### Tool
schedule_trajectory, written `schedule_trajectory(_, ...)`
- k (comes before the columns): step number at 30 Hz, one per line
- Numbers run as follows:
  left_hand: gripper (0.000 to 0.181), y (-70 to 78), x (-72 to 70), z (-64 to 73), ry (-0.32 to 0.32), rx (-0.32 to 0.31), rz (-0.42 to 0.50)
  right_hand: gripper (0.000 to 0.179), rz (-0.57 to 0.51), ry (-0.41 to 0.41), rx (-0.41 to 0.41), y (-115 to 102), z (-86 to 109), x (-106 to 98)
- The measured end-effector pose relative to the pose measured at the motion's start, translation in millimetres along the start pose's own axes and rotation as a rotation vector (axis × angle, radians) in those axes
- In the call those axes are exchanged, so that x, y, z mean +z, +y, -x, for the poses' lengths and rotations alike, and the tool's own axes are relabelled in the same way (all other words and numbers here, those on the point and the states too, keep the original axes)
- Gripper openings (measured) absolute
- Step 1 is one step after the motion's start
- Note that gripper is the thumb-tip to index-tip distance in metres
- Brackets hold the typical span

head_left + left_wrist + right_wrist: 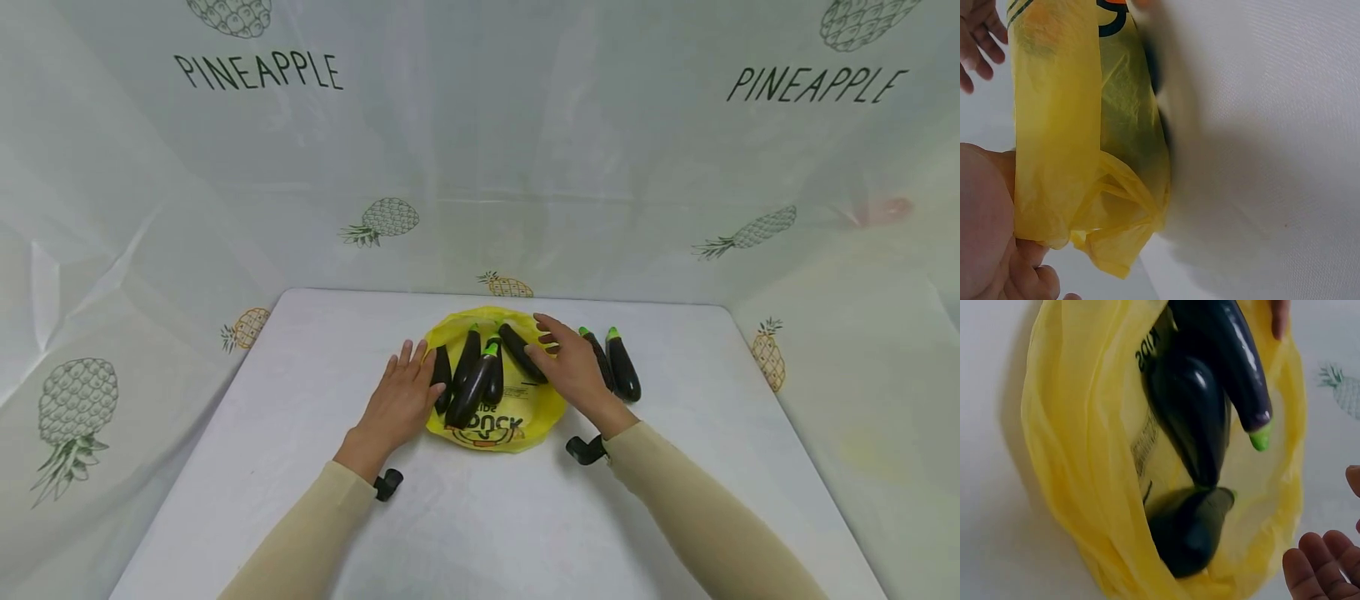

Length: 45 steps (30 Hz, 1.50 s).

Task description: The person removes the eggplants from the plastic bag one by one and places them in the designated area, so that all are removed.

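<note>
A yellow plastic bag [532,417] lies on the table with its mouth spread and rolled at the rim. Several dark purple eggplants [471,393] with green stem ends are inside. My left hand [396,406] rests at the bag's left rim, fingers extended and thumb beside the leftmost eggplant [441,382]. In the left wrist view the bag's yellow side [1057,137] covers part of that hand. Over the right rim hovers my right hand [576,371], its fingers loosely spread and holding nothing. The right wrist view shows its fingers [1310,569] beside the rim.
Two more eggplants [622,367] lie on the white table [480,525] to the right of the bag, just beyond my right hand. A pale sheet [480,150] printed with pineapples hangs behind the table and along both sides.
</note>
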<state>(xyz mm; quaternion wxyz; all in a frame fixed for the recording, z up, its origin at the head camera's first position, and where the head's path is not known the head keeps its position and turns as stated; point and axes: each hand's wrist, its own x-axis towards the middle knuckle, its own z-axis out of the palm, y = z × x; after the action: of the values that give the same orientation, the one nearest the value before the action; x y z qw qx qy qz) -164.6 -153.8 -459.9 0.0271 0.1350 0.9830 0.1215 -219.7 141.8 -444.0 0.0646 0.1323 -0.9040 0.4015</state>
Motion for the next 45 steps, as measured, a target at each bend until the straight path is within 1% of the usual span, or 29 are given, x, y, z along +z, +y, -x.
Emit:
schedule_trajectory(5, 0.067, 0.0, 0.3, -0.9, 0.001, -0.004, -0.004, 0.06, 0.0, -0.071, 0.032, 0.6, -6.6, 12.8)
schedule_trajectory(11, 0.067, -0.2, 1.5, -1.1, 0.0, -0.005, -0.002, 0.06, 0.054, -0.144, 0.087, 4.8, -15.6, 23.5)
schedule_trajectory(19, 0.066, -0.5, 2.7, -2.3, 0.0, 0.011, -0.012, 0.059, 0.128, -0.174, 0.112, 12.0, -24.0, 29.5)
schedule_trajectory(25, 0.066, 1.0, 3.3, -2.8, -0.003, 0.009, -0.01, 0.06, 0.156, -0.193, 0.138, 17.0, -28.6, 35.0)
schedule_trajectory(31, 0.066, 1.6, 3.8, -2.4, -0.012, 0.004, -0.025, 0.064, 0.144, -0.222, 0.175, 20.6, -30.8, 42.7)
schedule_trajectory(40, 0.066, 2.4, 3.2, -1.3, -0.018, -0.007, -0.028, 0.08, 0.148, -0.289, 0.238, 19.6, -33.5, 49.1)
schedule_trajectory(45, 0.066, 3.4, 2.0, -1.4, -0.02, -0.014, -0.033, 0.08, 0.098, -0.331, 0.254, 21.3, -34.7, 46.3)
